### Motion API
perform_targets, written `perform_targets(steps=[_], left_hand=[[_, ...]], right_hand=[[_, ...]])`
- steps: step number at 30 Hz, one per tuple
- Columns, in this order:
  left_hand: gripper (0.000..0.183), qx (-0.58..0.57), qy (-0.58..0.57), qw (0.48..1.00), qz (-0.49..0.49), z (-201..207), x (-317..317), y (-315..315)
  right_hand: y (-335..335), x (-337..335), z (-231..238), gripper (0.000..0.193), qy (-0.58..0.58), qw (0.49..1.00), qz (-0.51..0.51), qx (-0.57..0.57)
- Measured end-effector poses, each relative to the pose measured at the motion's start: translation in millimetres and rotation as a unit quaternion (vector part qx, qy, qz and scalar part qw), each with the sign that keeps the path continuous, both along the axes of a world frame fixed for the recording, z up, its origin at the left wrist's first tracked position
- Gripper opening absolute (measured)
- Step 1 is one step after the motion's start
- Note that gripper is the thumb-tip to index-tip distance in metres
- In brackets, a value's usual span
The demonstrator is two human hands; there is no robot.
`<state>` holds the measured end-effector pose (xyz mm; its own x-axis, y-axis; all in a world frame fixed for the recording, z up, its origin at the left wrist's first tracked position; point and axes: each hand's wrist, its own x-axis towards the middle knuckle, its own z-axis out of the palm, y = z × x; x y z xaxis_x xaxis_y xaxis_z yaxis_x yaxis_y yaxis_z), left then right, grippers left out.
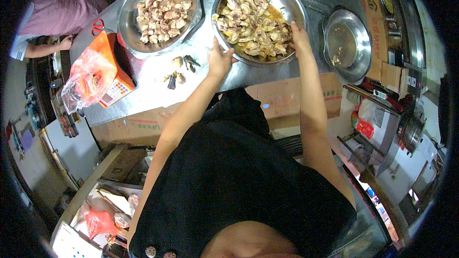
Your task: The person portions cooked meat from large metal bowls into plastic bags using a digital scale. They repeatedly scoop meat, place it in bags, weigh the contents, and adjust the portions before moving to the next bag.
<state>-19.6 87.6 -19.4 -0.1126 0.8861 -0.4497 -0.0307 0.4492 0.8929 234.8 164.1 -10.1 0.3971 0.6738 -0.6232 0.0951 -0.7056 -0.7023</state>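
Note:
A wide steel bowl (287, 0) stands on the metal table, heaped with yellowish cut pieces of meat (253, 21) that look like poultry. My left hand (221, 60) grips its near-left rim, thumb and fingers at the edge. At its right side my right hand (300, 40) is closed over the rim, the fingertips reaching inside beside the meat. To the left, another steel bowl (129, 0) holds paler chopped meat pieces (162, 16). Between that bowl and my left forearm, several dark and yellowish scraps (177, 77) lie on the tabletop.
An orange scale (122, 83) with a clear plastic bag (88, 79) sits at the left, red-handled scissors (97, 26) behind it. A third steel bowl (366, 43) with a few scraps stands at the right. Across the left corner is a person in a pink apron (62, 14).

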Motion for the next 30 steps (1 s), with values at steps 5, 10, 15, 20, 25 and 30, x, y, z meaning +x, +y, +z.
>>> perform_targets(steps=[5, 10, 15, 20, 25, 30], left_hand=[[0.070, -0.002, -0.009, 1.000, 0.003, 0.6, 0.8, 0.5], [0.076, -0.004, 0.041, 0.999, -0.018, -5.3, -4.9, 4.6], [0.079, 0.013, 0.052, 0.997, -0.051, -4.9, -10.0, 4.8], [0.080, -0.015, 0.056, 0.998, -0.022, -1.9, -6.8, 4.1], [0.080, -0.007, 0.037, 0.999, -0.025, -9.0, -10.2, 5.1], [0.082, 0.008, -0.012, 1.000, -0.010, -15.2, -9.6, 6.7]], right_hand=[[25.7, 11.3, -34.4, 0.083, 0.139, 0.986, 0.037, -0.086], [35.9, -15.4, -10.7, 0.108, 0.199, 0.956, 0.160, -0.142], [19.0, -37.0, 7.0, 0.097, 0.273, 0.952, 0.105, -0.089], [26.2, -21.2, -14.8, 0.085, 0.367, 0.923, 0.095, -0.060], [43.1, -28.7, 17.9, 0.062, 0.391, 0.901, 0.187, 0.002], [63.0, -35.0, 32.2, 0.035, 0.355, 0.897, 0.242, 0.099]])
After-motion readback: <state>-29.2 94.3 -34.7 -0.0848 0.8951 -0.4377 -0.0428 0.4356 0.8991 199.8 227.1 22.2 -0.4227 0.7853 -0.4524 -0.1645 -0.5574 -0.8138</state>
